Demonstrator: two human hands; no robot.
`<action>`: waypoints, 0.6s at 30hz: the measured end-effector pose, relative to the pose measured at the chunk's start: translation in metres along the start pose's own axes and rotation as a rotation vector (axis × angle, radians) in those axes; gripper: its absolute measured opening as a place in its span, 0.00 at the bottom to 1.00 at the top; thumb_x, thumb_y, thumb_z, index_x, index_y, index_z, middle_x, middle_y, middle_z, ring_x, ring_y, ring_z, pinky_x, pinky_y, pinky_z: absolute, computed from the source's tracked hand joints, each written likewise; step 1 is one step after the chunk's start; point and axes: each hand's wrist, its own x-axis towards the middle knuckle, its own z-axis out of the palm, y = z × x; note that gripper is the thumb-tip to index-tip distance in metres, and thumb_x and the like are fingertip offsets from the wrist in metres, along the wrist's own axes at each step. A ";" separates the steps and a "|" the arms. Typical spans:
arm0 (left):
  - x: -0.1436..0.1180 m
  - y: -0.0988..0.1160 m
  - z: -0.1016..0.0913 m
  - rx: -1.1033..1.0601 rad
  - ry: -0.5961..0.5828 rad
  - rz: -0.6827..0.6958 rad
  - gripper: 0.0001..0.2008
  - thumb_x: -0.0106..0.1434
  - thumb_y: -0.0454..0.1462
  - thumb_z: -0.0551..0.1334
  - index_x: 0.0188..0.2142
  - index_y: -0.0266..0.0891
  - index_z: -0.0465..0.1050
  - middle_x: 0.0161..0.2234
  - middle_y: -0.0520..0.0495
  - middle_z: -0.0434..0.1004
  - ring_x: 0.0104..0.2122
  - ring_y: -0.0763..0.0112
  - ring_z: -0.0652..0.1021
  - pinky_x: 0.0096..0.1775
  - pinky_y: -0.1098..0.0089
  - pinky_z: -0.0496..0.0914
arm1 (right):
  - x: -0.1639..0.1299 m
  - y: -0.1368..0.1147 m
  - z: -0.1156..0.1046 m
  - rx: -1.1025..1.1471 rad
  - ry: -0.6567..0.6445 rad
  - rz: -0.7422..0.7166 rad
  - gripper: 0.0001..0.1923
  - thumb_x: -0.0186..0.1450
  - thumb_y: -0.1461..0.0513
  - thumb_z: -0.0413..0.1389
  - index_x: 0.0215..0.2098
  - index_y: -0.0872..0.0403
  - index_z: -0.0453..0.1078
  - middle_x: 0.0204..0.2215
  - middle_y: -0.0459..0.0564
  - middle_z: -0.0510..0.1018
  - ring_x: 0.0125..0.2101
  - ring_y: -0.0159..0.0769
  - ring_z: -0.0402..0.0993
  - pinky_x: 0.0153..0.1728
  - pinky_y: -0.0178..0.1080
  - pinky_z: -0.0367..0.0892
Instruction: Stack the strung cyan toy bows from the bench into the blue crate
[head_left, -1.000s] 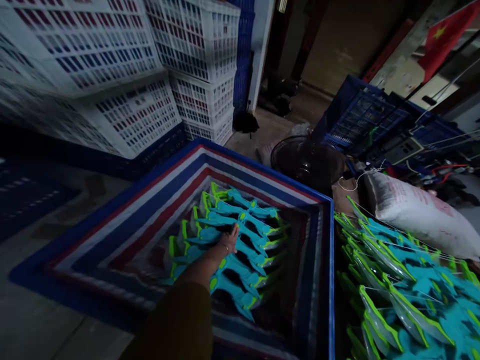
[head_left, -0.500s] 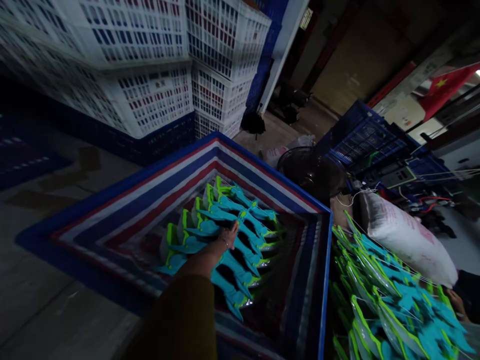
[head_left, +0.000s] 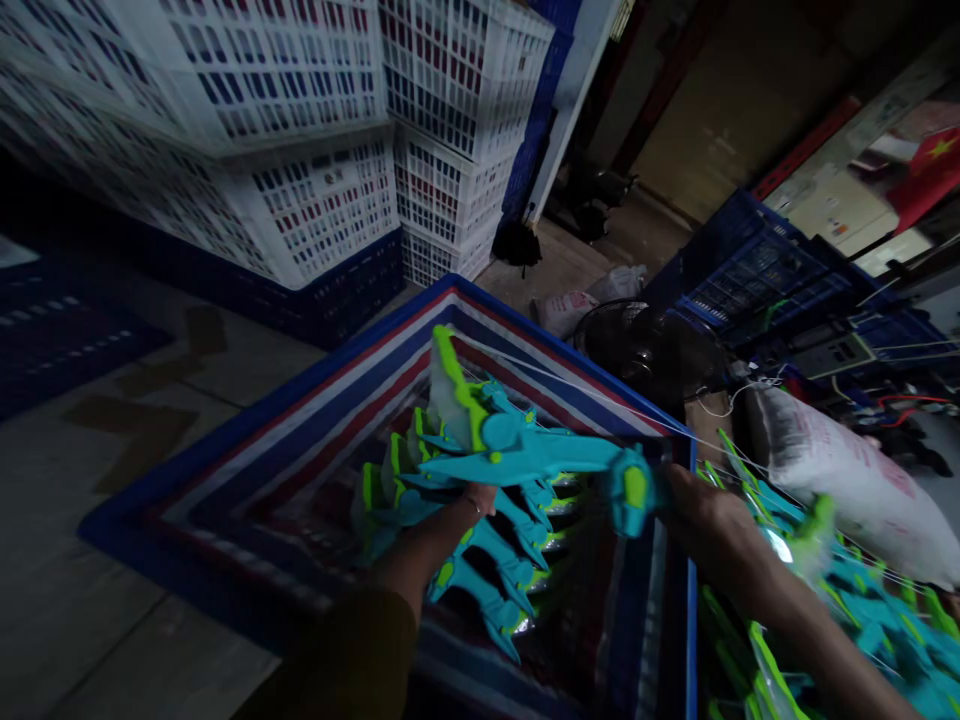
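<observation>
Hands work over a big blue crate [head_left: 150, 505] lined with a red, white and blue striped bag: the right hand [head_left: 701, 515] is closed around the end of a turquoise and green toy [head_left: 525, 450] in a clear packet, holding it level above the crate's right rim. The left hand [head_left: 469, 500] lies with fingers stretched on the row of similar packed toys [head_left: 480, 575] stacked inside the crate, though in this dim light I cannot tell if it grips any of them. More such toys [head_left: 862, 610] lie in a pile just right of the crate, near a white sack [head_left: 847, 480], and white crates [head_left: 300, 120] stand stacked behind.
</observation>
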 end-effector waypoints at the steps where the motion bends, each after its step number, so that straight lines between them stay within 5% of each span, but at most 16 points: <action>1: 0.000 -0.001 0.002 0.008 0.009 0.018 0.55 0.54 0.44 0.79 0.75 0.31 0.57 0.74 0.21 0.53 0.73 0.34 0.59 0.72 0.40 0.54 | 0.019 -0.005 0.015 0.008 -0.051 -0.015 0.12 0.72 0.56 0.59 0.50 0.53 0.73 0.42 0.54 0.80 0.43 0.38 0.78 0.42 0.36 0.69; 6: 0.001 -0.011 0.009 0.046 0.021 0.102 0.60 0.56 0.53 0.77 0.76 0.29 0.51 0.77 0.22 0.40 0.77 0.32 0.44 0.73 0.33 0.43 | 0.107 -0.016 0.127 0.060 -0.250 0.126 0.12 0.69 0.57 0.59 0.49 0.55 0.71 0.40 0.55 0.82 0.39 0.39 0.78 0.37 0.35 0.61; 10: -0.001 -0.016 0.011 0.036 -0.030 0.126 0.62 0.57 0.57 0.76 0.77 0.27 0.49 0.77 0.20 0.39 0.76 0.28 0.43 0.72 0.33 0.47 | 0.121 -0.007 0.208 0.152 -0.230 0.300 0.17 0.68 0.54 0.59 0.49 0.56 0.72 0.36 0.56 0.83 0.34 0.41 0.78 0.35 0.36 0.60; 13: -0.007 -0.019 0.011 0.016 -0.034 0.119 0.60 0.60 0.57 0.73 0.78 0.31 0.46 0.77 0.23 0.37 0.77 0.29 0.41 0.70 0.36 0.56 | 0.116 -0.003 0.240 0.185 -0.206 0.347 0.21 0.69 0.51 0.58 0.52 0.58 0.72 0.38 0.60 0.83 0.35 0.44 0.79 0.35 0.37 0.62; 18: -0.016 -0.021 0.005 -0.006 -0.048 0.115 0.59 0.62 0.59 0.70 0.79 0.35 0.41 0.79 0.28 0.33 0.77 0.35 0.40 0.65 0.39 0.67 | 0.114 0.003 0.262 0.275 -0.154 0.360 0.21 0.68 0.52 0.55 0.52 0.58 0.74 0.36 0.59 0.82 0.32 0.42 0.78 0.34 0.37 0.65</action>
